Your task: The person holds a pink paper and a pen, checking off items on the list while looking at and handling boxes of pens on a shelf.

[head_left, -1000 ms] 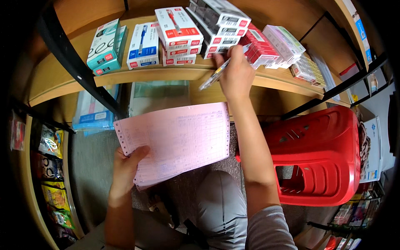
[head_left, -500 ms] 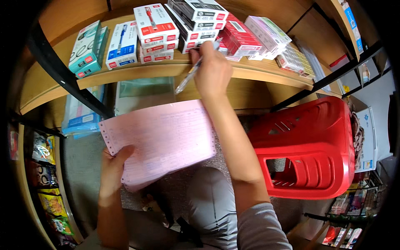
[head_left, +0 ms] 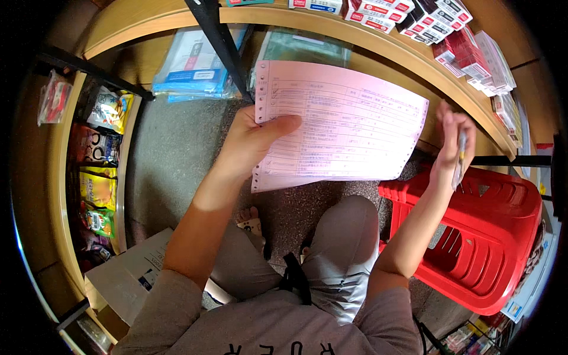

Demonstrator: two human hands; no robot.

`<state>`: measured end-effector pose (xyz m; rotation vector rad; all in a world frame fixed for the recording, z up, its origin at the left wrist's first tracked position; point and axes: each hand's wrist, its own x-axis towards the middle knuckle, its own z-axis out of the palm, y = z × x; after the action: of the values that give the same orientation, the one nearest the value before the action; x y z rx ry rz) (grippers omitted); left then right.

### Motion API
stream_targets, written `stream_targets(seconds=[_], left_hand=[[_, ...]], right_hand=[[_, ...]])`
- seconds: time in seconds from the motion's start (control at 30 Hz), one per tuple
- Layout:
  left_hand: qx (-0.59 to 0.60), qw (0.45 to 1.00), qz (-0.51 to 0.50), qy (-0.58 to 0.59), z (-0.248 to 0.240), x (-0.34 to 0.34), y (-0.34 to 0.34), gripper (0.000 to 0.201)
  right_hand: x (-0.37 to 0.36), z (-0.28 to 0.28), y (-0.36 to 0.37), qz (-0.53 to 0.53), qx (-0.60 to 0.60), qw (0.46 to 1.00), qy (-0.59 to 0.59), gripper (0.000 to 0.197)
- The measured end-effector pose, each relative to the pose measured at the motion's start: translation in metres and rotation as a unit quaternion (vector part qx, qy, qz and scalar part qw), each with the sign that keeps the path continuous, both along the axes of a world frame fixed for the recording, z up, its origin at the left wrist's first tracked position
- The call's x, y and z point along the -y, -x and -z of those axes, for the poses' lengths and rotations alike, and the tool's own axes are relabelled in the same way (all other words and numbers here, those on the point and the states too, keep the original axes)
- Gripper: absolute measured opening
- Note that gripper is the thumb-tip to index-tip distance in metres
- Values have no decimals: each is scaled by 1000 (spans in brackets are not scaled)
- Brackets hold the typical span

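My left hand (head_left: 251, 142) grips the left edge of a pink printed form (head_left: 355, 133), thumb on top and fingers behind. Sprocket holes run down both sides of the form, and pen ticks show along its left column. Under its lower left corner another pink sheet peeks out. Just beyond the form's right edge is my right hand (head_left: 454, 139), slightly blurred, with its fingers curled round a slim pen (head_left: 461, 154). The pen is apart from the paper and points down toward my wrist.
Pen boxes (head_left: 435, 21) and red boxes (head_left: 464, 53) line the curved wooden shelf (head_left: 331, 29). Blue plastic folders (head_left: 195, 68) lie beneath it. A red plastic stool (head_left: 491, 236) stands at right. Snack packets (head_left: 97, 189) hang at left, above a cardboard box (head_left: 133, 272).
My right hand has left the pen boxes on the shelf and come back beside the form, keeping the pen. The view has swung left and down, and the form lies flatter before me.
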<state>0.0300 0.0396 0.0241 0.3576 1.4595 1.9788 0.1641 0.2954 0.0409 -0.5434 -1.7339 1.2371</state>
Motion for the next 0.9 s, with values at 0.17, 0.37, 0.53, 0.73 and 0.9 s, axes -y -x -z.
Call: stream_targets(seconds=[0.17,0.37,0.53,0.73,0.9], left_hand=[[24,999,14,-22,4,-3,-1,17],[-5,1000,14,-8,12,-7,1,18],[3,1000,27,0,11,-10,1,16],[-21,999,29,9,10,-10,0,16],[-25,999,33,13,11,-10,-1,14]], right_hand=[[7,40,-35,-183,46,928,321,48],[25,32,-28,-162,38,918,361,23],[30,25,-29,-137,31,930,340,21],[29,30,-36,-144,42,938,313,31],[35,27,-30,-134,22,944,301,32]])
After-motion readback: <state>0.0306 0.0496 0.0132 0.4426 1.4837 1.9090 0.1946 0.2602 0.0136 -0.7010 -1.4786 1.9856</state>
